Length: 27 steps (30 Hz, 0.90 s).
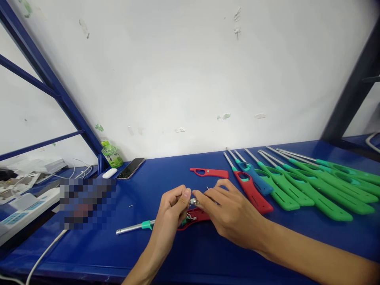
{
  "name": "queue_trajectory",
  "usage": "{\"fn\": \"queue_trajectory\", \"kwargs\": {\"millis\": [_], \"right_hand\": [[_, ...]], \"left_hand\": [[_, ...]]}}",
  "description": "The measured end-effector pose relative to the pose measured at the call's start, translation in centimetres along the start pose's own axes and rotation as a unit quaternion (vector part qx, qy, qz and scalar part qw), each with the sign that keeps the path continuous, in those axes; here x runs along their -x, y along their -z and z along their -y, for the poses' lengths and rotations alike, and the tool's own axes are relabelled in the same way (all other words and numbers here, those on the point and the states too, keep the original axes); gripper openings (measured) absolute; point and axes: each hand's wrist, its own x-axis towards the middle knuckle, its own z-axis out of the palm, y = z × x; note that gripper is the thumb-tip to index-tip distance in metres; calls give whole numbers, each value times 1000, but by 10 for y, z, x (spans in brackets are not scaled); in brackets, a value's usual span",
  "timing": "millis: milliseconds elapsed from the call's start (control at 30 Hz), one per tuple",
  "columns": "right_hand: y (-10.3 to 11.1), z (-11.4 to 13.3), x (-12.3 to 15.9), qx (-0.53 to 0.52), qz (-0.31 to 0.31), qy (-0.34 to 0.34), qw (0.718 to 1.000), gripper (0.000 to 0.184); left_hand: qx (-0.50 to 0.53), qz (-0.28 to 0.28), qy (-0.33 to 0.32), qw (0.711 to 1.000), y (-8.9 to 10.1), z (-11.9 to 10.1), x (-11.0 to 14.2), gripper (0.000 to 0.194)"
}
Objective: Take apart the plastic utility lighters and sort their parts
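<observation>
My left hand point(173, 208) pinches one end of a small clear-and-metal lighter part point(193, 201) between thumb and fingertips. At its other end the fingers of my right hand point(230, 206) are closed; they hide much of the piece. Just below my hands lies an opened red gas lighter body point(202, 215) with thin white wires point(191, 217) showing inside. Its metal tube point(130, 229) and green collar point(147, 225) stick out to the left, past my left wrist. Behind my hands lies a separate red handle half point(215, 173), flat on the table.
Fanned out on the right are several green lighters point(314, 190), a blue one point(258, 180) and a red one point(253, 194). A phone point(130, 168), a white case point(109, 173) and a green bottle point(112, 154) stand or lie back left. A power strip point(29, 209) is far left.
</observation>
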Motion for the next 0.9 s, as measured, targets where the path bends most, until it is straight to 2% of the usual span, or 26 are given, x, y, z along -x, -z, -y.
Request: {"fn": "queue_trajectory", "kwargs": {"millis": [233, 433, 733, 900], "right_hand": [[4, 2, -3, -11, -6, 7, 1000, 33], [3, 0, -2, -17, -8, 2, 1000, 32], [3, -2, -2, -30, -16, 8, 999, 29], [3, -2, -1, -37, -22, 5, 999, 28]], "left_hand": [[62, 21, 42, 997, 2, -7, 0, 51], [57, 13, 42, 997, 2, -11, 1, 56], [104, 49, 64, 991, 0, -12, 1, 60], [119, 43, 61, 990, -2, -12, 2, 61]]}}
